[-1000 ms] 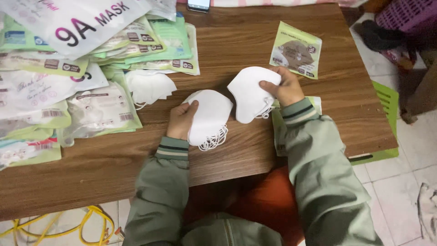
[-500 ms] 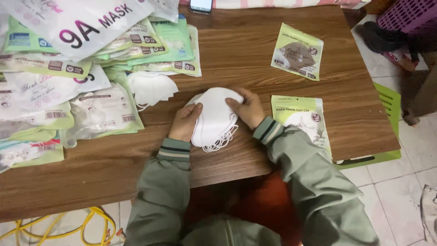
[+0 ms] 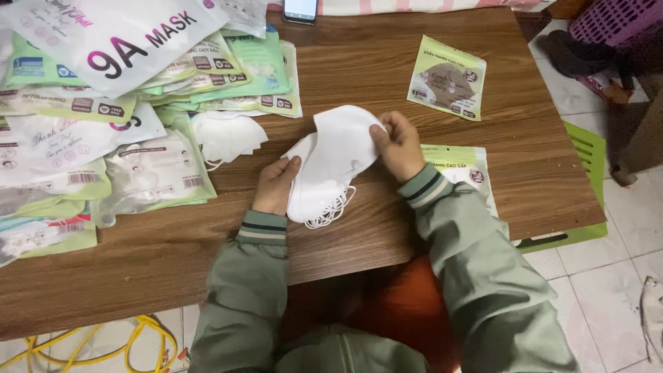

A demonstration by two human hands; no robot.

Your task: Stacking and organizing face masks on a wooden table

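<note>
- You are gathering a stack of white face masks (image 3: 330, 166) between your two hands, at the middle of the wooden table (image 3: 387, 76).
- Your left hand (image 3: 276, 185) lies flat with the fingers close together, pressed against the left edge of the stack and steadying it.
- Your right hand (image 3: 399, 144) is narrowed into a pinch on the upper right edge of the top mask, lifting that edge off the table.
- The step in hand looks like squaring the masks into one even pile; a next move would call for a light, even squeeze from both sides, since the soft layers slide on each other easily.
- The masks are thin, matt, cup-folded fabric with curved outlines; their elastic ear loops (image 3: 330, 209) spill out in a tangle just below your left fingers.
- A smaller pile of loose white masks (image 3: 228, 135) sits just beyond your left hand, on the table's smooth wood-grain surface.
- Further to your left lies a heap of glossy green-and-white pouches (image 3: 131, 117), flat and crinkled, overlapping one another.
- Partly under your right sleeve rests a flat green pouch (image 3: 461, 166); a second green pouch (image 3: 446, 77), with a brown mask pictured on it, lies beyond your right hand, well apart.
- A dark phone (image 3: 301, 10) sits at the far table edge.
</note>
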